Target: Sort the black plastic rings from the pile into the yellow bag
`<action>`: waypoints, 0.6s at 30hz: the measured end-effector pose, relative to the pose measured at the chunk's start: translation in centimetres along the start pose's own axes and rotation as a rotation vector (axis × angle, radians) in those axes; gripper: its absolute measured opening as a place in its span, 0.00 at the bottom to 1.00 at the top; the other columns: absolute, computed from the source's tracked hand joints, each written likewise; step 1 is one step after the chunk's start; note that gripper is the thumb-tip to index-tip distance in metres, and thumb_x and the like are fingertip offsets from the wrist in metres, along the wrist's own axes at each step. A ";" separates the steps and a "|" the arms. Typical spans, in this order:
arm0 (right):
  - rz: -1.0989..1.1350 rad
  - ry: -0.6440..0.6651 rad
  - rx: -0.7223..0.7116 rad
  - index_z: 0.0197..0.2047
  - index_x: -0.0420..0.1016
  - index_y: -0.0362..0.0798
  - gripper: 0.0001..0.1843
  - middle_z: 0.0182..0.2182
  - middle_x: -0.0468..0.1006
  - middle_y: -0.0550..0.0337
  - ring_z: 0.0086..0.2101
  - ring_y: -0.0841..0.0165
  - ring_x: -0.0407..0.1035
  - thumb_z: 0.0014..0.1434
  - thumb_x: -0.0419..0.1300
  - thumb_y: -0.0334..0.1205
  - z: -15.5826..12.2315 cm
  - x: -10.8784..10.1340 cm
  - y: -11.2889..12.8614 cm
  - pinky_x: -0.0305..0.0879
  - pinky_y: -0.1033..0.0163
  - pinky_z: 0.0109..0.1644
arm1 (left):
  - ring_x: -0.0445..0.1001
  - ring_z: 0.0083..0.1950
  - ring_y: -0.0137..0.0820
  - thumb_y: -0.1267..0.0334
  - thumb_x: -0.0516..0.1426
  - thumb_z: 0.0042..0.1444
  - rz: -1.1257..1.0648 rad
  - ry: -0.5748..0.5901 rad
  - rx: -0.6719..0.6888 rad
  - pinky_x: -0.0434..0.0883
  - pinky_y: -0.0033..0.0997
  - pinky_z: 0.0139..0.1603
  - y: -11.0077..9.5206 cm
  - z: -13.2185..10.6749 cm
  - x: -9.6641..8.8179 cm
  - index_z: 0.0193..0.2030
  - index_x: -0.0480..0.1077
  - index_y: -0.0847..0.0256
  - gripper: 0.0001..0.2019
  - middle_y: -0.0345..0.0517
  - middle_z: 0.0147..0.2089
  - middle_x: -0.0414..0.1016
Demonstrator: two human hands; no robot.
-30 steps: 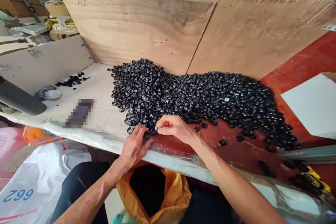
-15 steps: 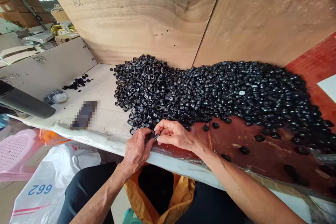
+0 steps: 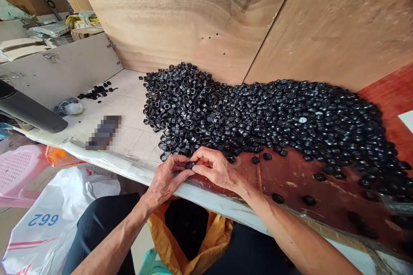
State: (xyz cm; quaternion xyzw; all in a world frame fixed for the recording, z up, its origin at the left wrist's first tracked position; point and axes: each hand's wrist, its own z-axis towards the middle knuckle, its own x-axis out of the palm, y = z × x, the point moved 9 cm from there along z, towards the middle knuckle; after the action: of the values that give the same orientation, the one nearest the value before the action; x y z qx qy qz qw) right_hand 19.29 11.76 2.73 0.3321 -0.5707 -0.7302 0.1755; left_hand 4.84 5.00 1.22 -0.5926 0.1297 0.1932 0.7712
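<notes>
A large heap of small black plastic rings and caps (image 3: 258, 116) covers the table from the middle to the right. At its near edge my left hand (image 3: 166, 180) and my right hand (image 3: 214, 167) meet, fingers pinched together on one small black part (image 3: 189, 165) held between them just above the table's front edge. Loose black parts (image 3: 277, 198) lie scattered on the red-brown surface to the right of my right wrist.
Plywood boards (image 3: 193, 21) stand behind the heap. A small group of black parts (image 3: 97, 91), a dark flat object (image 3: 103, 132) and a grey bar (image 3: 29, 111) lie at the left. An orange bag (image 3: 193, 240) hangs open under the table edge. A white sack (image 3: 51, 223) lies on the floor.
My hands have drawn closer together and now pinch one black part between them. The view has tilted down and shifted a little.
</notes>
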 end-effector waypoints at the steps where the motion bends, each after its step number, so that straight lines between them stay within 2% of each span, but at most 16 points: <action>1: 0.010 -0.012 0.000 0.41 0.80 0.49 0.04 0.36 0.76 0.63 0.30 0.72 0.69 0.61 0.65 0.36 0.0 0.0 0.1 0.64 0.67 0.33 | 0.85 0.45 0.33 0.54 0.66 0.64 -0.014 0.010 0.018 0.85 0.37 0.50 -0.2 0.1 0.0 0.52 0.73 0.56 0.14 0.47 0.52 0.83; 4: 0.052 -0.056 -0.009 0.42 0.80 0.48 0.05 0.37 0.77 0.62 0.30 0.72 0.70 0.61 0.65 0.36 0.1 -0.3 0.2 0.66 0.67 0.34 | 0.85 0.47 0.33 0.57 0.66 0.64 -0.034 0.025 0.076 0.84 0.35 0.50 -0.7 0.2 0.0 0.52 0.75 0.56 0.12 0.47 0.54 0.82; 8: 0.008 -0.083 -0.075 0.42 0.81 0.49 0.06 0.40 0.79 0.59 0.34 0.70 0.72 0.61 0.65 0.34 0.1 -0.6 0.5 0.68 0.65 0.37 | 0.85 0.48 0.31 0.66 0.61 0.68 0.059 -0.059 0.158 0.82 0.32 0.51 -1.4 0.3 -0.7 0.50 0.76 0.55 0.06 0.45 0.50 0.83; 11: -0.045 -0.075 -0.126 0.43 0.82 0.50 0.06 0.41 0.80 0.58 0.36 0.68 0.74 0.62 0.65 0.33 0.0 -0.4 0.7 0.69 0.64 0.40 | 0.84 0.48 0.32 0.68 0.60 0.68 0.100 -0.098 0.199 0.81 0.32 0.51 -1.6 0.1 -1.0 0.50 0.76 0.56 0.07 0.46 0.48 0.84; 18: -0.025 -0.147 -0.115 0.45 0.81 0.50 0.07 0.40 0.80 0.59 0.35 0.68 0.74 0.63 0.65 0.33 -0.1 -0.5 0.4 0.69 0.64 0.37 | 0.84 0.52 0.36 0.65 0.66 0.64 0.001 -0.073 0.245 0.83 0.34 0.48 -1.8 0.1 -1.0 0.56 0.77 0.54 0.14 0.50 0.55 0.83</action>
State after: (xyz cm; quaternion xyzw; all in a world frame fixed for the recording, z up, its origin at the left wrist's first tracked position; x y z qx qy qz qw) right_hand 19.65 11.89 3.23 0.2742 -0.5351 -0.7862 0.1426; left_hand 4.78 4.55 3.18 -0.4863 0.1247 0.1977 0.8420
